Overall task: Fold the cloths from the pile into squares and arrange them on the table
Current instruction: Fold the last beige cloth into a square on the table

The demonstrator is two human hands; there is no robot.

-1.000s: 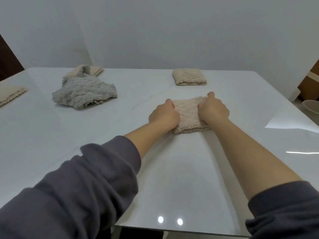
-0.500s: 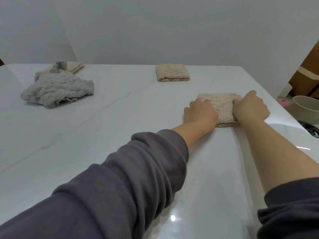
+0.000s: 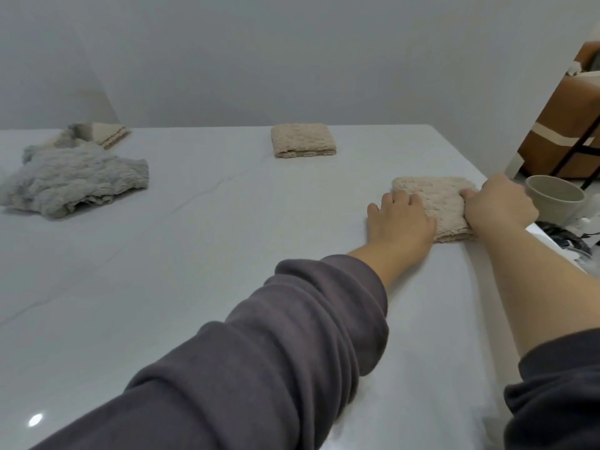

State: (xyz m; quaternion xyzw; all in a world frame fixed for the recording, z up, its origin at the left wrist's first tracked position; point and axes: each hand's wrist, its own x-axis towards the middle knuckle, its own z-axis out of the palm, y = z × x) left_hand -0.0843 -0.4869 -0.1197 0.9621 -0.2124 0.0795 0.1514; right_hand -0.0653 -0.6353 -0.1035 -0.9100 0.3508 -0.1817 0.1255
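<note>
A folded beige cloth [image 3: 438, 203] lies flat near the right edge of the white table [image 3: 194, 254]. My left hand [image 3: 401, 219] grips its left side and my right hand [image 3: 500, 206] grips its right side, fingers curled on the fabric. A second beige folded square [image 3: 303, 139] rests farther back in the middle. At the far left sits the pile: a crumpled grey cloth [image 3: 78, 180] with a beige cloth [image 3: 104, 133] partly under it.
The table's right edge runs just beyond my right hand. Past it, lower down, stand a pale round bowl [image 3: 552, 196] and a brown box with a dark frame [image 3: 565, 125]. A plain wall rises behind the table.
Both hands have slid the folded beige cloth from the table's middle to the right, close to the edge. The view has turned right with them.
</note>
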